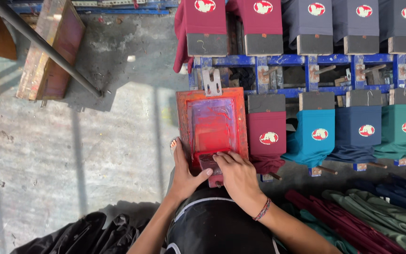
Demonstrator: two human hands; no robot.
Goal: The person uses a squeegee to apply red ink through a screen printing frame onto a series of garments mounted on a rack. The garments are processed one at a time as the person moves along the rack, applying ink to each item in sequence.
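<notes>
- The blue rack [306, 60] ran across the top of the view, carrying two rows of boards dressed with shirts, each already bearing a red-and-white print.
- The screen frame [212, 126], red-stained wood, lay flat over the leftmost board of the near row, beside a maroon shirt [266, 134].
- The left hand [184, 171] pressed open against the frame's left edge, thumb reaching to the squeegee [208, 162]; steady bracing appeared essential to keep the print aligned.
- The right hand [237, 175] was closed over the squeegee at the frame's near end.
- Even pressure and a constant blade angle were judged necessary for clean coverage.
</notes>
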